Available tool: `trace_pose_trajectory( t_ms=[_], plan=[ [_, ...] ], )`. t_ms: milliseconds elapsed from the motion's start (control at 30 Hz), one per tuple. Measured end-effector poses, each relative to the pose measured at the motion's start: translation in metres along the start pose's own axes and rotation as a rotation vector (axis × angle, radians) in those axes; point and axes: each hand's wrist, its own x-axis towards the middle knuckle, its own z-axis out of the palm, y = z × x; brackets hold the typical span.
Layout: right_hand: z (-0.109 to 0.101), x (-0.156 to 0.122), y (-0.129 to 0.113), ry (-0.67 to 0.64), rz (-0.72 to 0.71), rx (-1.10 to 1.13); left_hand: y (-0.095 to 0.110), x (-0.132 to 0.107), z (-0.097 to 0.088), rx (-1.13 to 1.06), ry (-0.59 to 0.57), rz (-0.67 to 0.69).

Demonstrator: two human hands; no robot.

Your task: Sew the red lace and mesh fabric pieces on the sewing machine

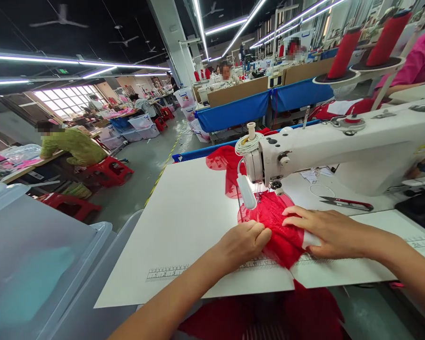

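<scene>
Right under the needle area of my sewing machine [311, 146] lies the red lace fabric [286, 241], bunched and rumpled on the white tabletop [170, 212]. My left hand [247, 242] is curled tight, gripping its left side; my right hand [324, 232] lies spread, fingertips pressing its right edge without clenching. As I judge it, uneven pull between the two could skew the lace, and a loose ruffle might slip under the presser foot [258, 198] and get caught in a fold. Fingertips straying closer to the needle would risk a prick. The long axis runs from the foot back toward me, angling slightly right, with the narrowed end pointing at the tabletop's front edge. Sheer red fabric [219, 158] spreads behind the foot, on the far side. Darker red cloth [315, 307] hangs below the front edge; its weight could drag if it is joined, which I can't tell. Thread snips [347, 203] lie beyond my right hand, well apart from the lace.
</scene>
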Motion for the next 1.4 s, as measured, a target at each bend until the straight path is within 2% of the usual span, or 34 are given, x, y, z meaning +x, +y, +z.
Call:
trace_pose_trajectory(
  t_ms=[100,233,333,467,567,633,767,833,933,1067,1200,1400],
  plan=[
    [0.001,0.003,-0.003,-0.088,0.018,0.017,0.001,0.009,0.009,-0.017,0.034,-0.110],
    [0.012,0.018,0.001,0.053,0.074,0.056,0.002,0.015,0.014,-0.118,0.061,-0.213],
    [0.018,0.030,0.009,0.129,0.031,0.134,0.004,0.015,0.011,-0.180,0.064,-0.217],
    [0.016,0.041,0.015,0.102,-0.087,0.208,0.009,0.012,0.009,-0.147,0.096,-0.184],
    [0.018,0.045,0.012,0.086,-0.120,0.153,0.012,0.010,0.015,-0.050,0.131,-0.105],
    [0.023,0.046,0.009,0.103,-0.115,0.117,0.012,0.009,0.021,-0.010,0.157,-0.104],
    [0.034,0.046,0.006,0.162,-0.090,0.146,0.009,0.006,0.031,0.009,0.197,-0.282],
    [0.035,0.045,0.006,0.171,-0.099,0.202,0.005,0.006,0.030,-0.022,0.189,-0.323],
    [0.035,0.046,0.007,0.176,-0.088,0.292,-0.006,0.008,0.021,-0.152,0.147,-0.273],
    [0.037,0.049,0.006,0.214,0.004,0.400,-0.028,0.016,0.006,-0.403,0.080,-0.214],
    [0.041,0.053,0.009,0.286,0.102,0.574,-0.045,0.032,0.001,-0.628,0.053,-0.294],
    [0.046,0.054,0.015,0.401,0.295,0.924,-0.061,0.051,-0.002,-0.888,0.030,-0.383]
  ],
)
